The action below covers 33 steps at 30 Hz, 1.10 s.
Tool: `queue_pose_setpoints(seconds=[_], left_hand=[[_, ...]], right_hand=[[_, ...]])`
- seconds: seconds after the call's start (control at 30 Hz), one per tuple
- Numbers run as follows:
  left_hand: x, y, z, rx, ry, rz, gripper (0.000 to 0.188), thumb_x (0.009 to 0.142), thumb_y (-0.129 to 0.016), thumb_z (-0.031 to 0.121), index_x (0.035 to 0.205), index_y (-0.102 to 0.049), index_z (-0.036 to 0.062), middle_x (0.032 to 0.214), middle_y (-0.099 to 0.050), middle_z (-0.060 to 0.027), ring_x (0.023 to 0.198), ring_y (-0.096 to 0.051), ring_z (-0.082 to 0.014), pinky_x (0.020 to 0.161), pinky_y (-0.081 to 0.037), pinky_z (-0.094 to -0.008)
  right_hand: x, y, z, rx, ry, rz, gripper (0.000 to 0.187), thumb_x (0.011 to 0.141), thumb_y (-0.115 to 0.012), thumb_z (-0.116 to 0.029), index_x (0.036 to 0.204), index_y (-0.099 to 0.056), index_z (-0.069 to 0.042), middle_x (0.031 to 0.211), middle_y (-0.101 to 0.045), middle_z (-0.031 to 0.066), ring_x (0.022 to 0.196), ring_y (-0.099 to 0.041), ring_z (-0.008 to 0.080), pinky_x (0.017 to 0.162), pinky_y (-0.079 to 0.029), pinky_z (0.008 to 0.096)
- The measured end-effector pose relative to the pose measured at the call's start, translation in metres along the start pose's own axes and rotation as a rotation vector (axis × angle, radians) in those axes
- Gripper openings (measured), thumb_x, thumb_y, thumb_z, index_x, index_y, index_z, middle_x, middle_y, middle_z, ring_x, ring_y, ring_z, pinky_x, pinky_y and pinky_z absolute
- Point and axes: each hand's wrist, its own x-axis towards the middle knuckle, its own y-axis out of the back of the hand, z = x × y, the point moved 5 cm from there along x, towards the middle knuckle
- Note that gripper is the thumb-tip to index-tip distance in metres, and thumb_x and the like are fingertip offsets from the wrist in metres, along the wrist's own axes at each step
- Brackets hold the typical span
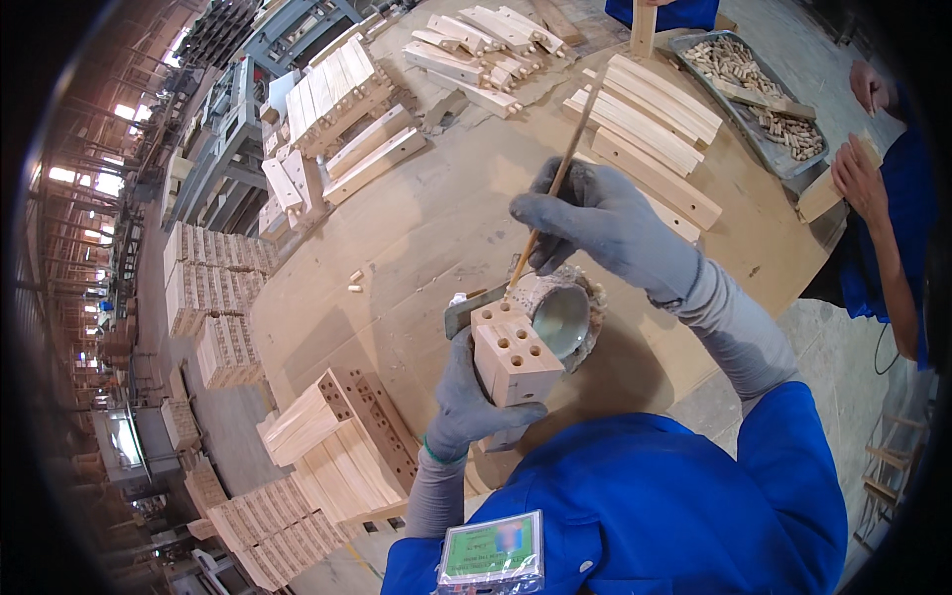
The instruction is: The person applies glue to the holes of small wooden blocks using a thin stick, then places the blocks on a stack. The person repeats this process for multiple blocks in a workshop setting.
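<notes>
My left hand, in a grey glove, is wrapped round a bundle of pale wooden pieces whose ends show several round drilled holes. My gloved right hand pinches a thin wooden stick, slanted down so that its lower tip meets the far end of the bundle, by a hole. Just right of the bundle stands a round pot with a crusted rim and a pale, milky liquid inside. A flat grey strip lies against the pot's left side, behind the bundle.
Drilled wooden rails are stacked at the near left. Two small dowels lie on the table. More rails lie at the far right, beside a metal tray of dowels. A co-worker's hands handle wood at the right.
</notes>
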Motion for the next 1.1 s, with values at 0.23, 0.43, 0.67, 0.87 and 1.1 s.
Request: queue_pose_setpoints(seconds=[0.23,0.43,0.67,0.87,1.1], left_hand=[[-0.001,0.002,-0.001,0.055,0.016,-0.001,0.109,0.047,-0.093,0.031,0.134,-0.034,-0.0007,0.122,-0.055,-0.0145,0.111,-0.056,-0.0242,0.094,-0.046,-0.0370],[-0.001,0.001,-0.002,0.103,-0.016,-0.009,0.109,0.048,-0.092,0.031,0.134,-0.033,-0.0004,0.122,-0.055,-0.0140,0.110,-0.057,-0.0237,0.094,-0.046,-0.0367],[0.000,-0.002,-0.003,-0.048,0.021,-0.031,0.108,0.049,-0.092,0.027,0.134,-0.032,-0.0005,0.120,-0.056,-0.0129,0.109,-0.057,-0.0212,0.094,-0.047,-0.0354],[-0.002,-0.004,-0.005,-0.120,0.039,-0.035,0.107,0.048,-0.092,0.021,0.132,-0.029,0.0000,0.119,-0.053,-0.0130,0.109,-0.057,-0.0218,0.093,-0.048,-0.0359],[-0.004,-0.004,-0.007,-0.154,0.013,0.006,0.105,0.047,-0.092,0.018,0.130,-0.029,0.0011,0.118,-0.050,-0.0122,0.108,-0.055,-0.0209,0.092,-0.049,-0.0362]], right_hand=[[0.006,-0.012,0.013,0.000,-0.087,-0.026,0.022,0.087,-0.065,-0.014,0.098,-0.055,0.002,0.084,-0.062,0.0090,0.072,-0.065,0.0132,0.064,-0.056,0.0245],[-0.006,-0.015,-0.013,-0.082,-0.024,-0.121,0.022,0.085,-0.066,-0.008,0.102,-0.055,0.002,0.091,-0.061,0.0071,0.084,-0.062,0.0126,0.075,-0.053,0.0258],[0.006,-0.012,-0.003,-0.226,0.156,-0.080,0.026,0.082,-0.066,-0.021,0.095,-0.060,0.000,0.080,-0.064,0.0094,0.069,-0.062,0.0162,0.067,-0.050,0.0296],[0.003,-0.014,-0.015,-0.230,-0.014,-0.105,0.017,0.084,-0.067,-0.009,0.093,-0.057,0.000,0.085,-0.060,0.0043,0.076,-0.060,0.0095,0.071,-0.051,0.0237],[-0.051,0.022,-0.010,-0.076,-0.012,0.130,0.020,0.081,-0.070,-0.012,0.093,-0.061,0.001,0.086,-0.067,0.0093,0.079,-0.064,0.0134,0.072,-0.052,0.0264]])
